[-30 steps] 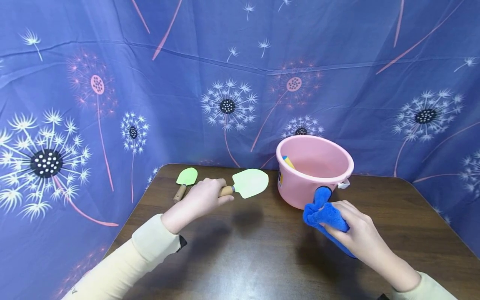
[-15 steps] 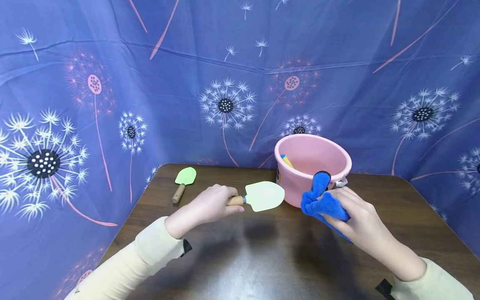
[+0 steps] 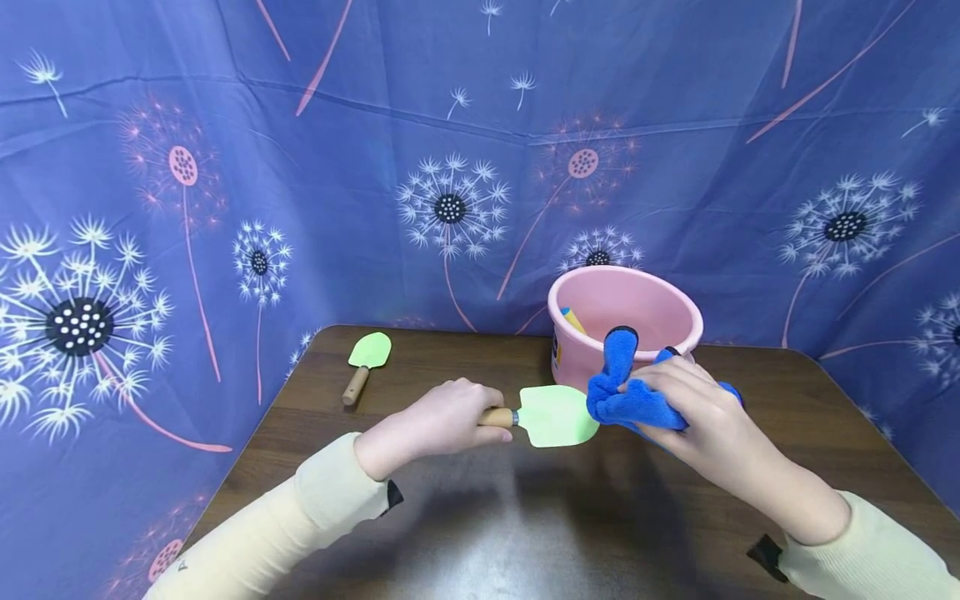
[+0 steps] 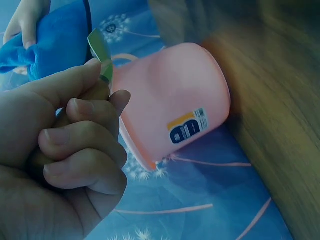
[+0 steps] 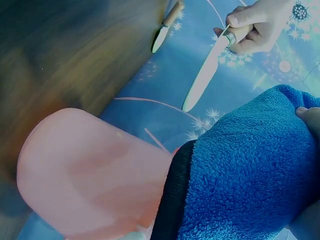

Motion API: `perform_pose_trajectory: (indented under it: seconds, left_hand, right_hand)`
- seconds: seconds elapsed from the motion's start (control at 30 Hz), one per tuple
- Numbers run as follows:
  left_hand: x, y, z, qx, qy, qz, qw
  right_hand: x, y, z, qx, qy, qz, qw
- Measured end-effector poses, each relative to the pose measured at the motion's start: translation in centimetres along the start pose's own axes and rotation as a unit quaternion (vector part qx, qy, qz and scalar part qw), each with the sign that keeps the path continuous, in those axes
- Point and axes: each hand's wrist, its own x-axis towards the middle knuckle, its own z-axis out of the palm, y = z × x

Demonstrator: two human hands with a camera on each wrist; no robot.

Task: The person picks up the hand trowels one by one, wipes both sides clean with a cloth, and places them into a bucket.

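My left hand (image 3: pixel 450 417) grips the wooden handle of a light green trowel (image 3: pixel 555 415), its blade pointing right and held above the table. In the left wrist view the fingers wrap fully round that handle. A bunched blue cloth (image 3: pixel 637 400) with dark edging is held in my right hand (image 3: pixel 708 412), in front of the pink bucket (image 3: pixel 573 367). The blade's tip reaches the cloth's left side in the head view; whether they touch I cannot tell. Seen from the right wrist, the cloth (image 5: pixel 250 170) and the blade (image 5: pixel 205 80) look apart.
A smaller green trowel (image 3: pixel 358 379) with a wooden handle lies at the table's back left. Inside the bucket a yellow and blue object (image 3: pixel 573 320) leans against the wall. The brown table (image 3: pixel 315 467) meets a blue dandelion-print curtain (image 3: pixel 337 167) behind.
My left hand has carried the trowel right and towards me, closer to the cloth. The right hand has shifted slightly left and up with the cloth.
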Motion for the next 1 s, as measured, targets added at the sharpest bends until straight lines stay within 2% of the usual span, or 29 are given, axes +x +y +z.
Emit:
perform_pose_trajectory:
  seconds: [0.37, 0.7, 0.87, 1.0]
  left_hand:
    - [1.2, 1.9, 0.4, 0.005, -0.025, 0.021, 0.9995]
    - [1.7, 3.1, 0.3, -0.005, -0.049, 0.030, 0.9983]
    - [1.7, 3.3, 0.3, -0.001, -0.051, 0.027, 0.9983]
    - [1.6, 3.3, 0.4, 0.008, -0.048, 0.025, 0.9985]
  right_hand:
    - [0.2, -0.6, 1.1, -0.004, -0.019, -0.049, 0.999]
    - [-0.7, -1.1, 2.0, 0.006, -0.109, -0.010, 0.994]
    - [-1.1, -1.3, 2.6, -0.004, -0.112, -0.005, 0.994]
    - [-1.5, -1.3, 2.9, -0.023, -0.119, 0.019, 0.992]
